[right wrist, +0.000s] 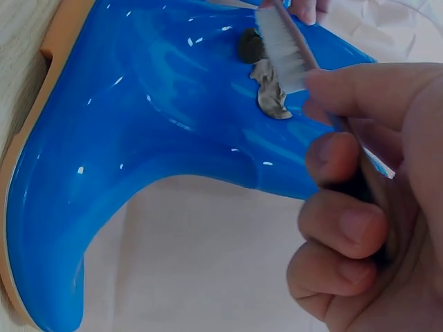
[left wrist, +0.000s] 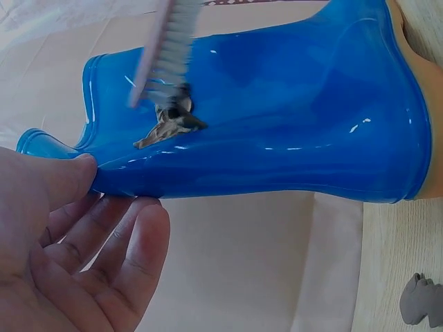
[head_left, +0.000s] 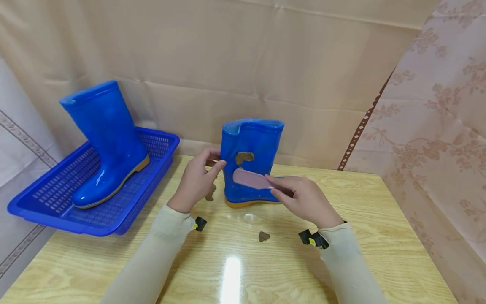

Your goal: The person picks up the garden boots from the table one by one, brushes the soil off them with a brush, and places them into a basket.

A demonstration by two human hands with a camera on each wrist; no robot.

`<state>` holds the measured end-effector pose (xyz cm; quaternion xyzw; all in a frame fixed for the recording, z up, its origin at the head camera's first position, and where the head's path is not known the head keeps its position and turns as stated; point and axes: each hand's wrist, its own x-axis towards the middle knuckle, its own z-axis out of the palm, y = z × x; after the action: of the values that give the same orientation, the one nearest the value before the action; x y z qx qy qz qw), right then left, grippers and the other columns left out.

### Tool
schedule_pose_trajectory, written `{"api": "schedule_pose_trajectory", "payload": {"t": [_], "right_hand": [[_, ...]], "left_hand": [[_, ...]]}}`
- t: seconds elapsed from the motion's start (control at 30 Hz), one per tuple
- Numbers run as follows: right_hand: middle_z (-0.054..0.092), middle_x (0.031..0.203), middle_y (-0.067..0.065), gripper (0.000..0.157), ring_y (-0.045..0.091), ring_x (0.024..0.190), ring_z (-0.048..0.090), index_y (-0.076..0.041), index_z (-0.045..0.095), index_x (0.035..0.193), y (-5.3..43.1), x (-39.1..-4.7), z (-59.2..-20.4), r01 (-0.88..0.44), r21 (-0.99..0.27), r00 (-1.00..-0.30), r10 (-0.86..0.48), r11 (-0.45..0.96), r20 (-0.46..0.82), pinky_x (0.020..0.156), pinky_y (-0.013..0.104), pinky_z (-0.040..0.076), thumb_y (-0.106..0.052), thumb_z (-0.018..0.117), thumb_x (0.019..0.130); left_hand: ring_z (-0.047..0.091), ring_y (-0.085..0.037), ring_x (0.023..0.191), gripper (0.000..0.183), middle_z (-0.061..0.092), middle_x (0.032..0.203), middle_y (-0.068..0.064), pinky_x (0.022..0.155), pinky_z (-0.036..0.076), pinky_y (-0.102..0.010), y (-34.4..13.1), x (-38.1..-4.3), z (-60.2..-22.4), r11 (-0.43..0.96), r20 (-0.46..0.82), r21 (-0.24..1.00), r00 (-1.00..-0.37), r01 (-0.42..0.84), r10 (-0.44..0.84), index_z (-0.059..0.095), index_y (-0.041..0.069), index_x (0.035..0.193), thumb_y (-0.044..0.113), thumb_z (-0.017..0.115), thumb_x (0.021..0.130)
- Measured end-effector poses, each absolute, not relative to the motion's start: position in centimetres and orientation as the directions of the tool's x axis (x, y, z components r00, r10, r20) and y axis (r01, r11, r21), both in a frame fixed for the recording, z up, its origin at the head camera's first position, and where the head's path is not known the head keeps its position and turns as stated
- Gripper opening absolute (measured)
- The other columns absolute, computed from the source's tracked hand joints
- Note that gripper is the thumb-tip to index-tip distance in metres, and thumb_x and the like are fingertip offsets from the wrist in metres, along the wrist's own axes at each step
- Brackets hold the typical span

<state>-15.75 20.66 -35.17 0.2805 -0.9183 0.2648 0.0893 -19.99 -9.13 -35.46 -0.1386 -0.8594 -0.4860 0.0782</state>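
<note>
A blue rubber boot with a tan sole stands upright on the table. My left hand holds the back of its shaft near the top, thumb on one face and fingers curled behind. In my right hand I grip the dark handle of a pink scrubbing brush with white bristles. A grey-brown smear of mud clings to the shaft's near side. As the left wrist view shows, the bristles are right at this mud, pointing toward the boot.
A second blue boot stands in a blue plastic basket on the left. Clumps of mud lie on the table, one clump in front of the boot and another beside the left hand. Cloth hangs behind the table.
</note>
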Motion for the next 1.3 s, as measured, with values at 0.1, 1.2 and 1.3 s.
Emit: {"api": "schedule_pose_trajectory", "payload": {"t": [0.1, 1.2, 1.3], "right_hand": [[0.059, 0.076, -0.013, 0.040, 0.007, 0.057, 0.047, -0.023, 0.065, 0.141, 20.6, -15.8, -35.2, -0.576, -0.431, -0.815, -0.452, 0.694, 0.362, 0.051, 0.025, 0.040, -0.024, 0.070, 0.101], [0.063, 0.088, 0.000, 0.047, 0.011, 0.065, 0.045, -0.018, 0.063, 0.144, 20.0, -16.3, -36.2, -0.630, -0.361, -0.723, -0.349, 0.688, 0.596, 0.052, 0.025, 0.036, -0.007, 0.070, 0.099], [0.060, 0.085, -0.002, 0.049, 0.010, 0.065, 0.043, -0.020, 0.061, 0.146, 19.7, -16.4, -36.4, -0.631, -0.361, -0.730, -0.368, 0.686, 0.577, 0.053, 0.025, 0.035, -0.009, 0.070, 0.099]], "left_hand": [[0.062, -0.024, 0.111, 0.030, 0.067, 0.122, -0.003, 0.089, 0.055, -0.046, -9.2, -20.0, -35.5, 0.492, 0.267, 0.813, -0.950, 0.311, 0.159, 0.059, 0.015, 0.132, 0.030, 0.058, 0.107], [0.065, -0.021, 0.107, 0.030, 0.070, 0.117, -0.003, 0.087, 0.055, -0.043, -9.4, -19.6, -35.0, 0.489, 0.292, 0.791, -0.929, 0.367, 0.226, 0.060, 0.013, 0.133, 0.028, 0.059, 0.107], [0.065, -0.022, 0.102, 0.028, 0.070, 0.113, -0.004, 0.083, 0.055, -0.042, -9.5, -19.5, -34.9, 0.483, 0.306, 0.780, -0.916, 0.398, 0.261, 0.060, 0.013, 0.133, 0.025, 0.058, 0.108]]}}
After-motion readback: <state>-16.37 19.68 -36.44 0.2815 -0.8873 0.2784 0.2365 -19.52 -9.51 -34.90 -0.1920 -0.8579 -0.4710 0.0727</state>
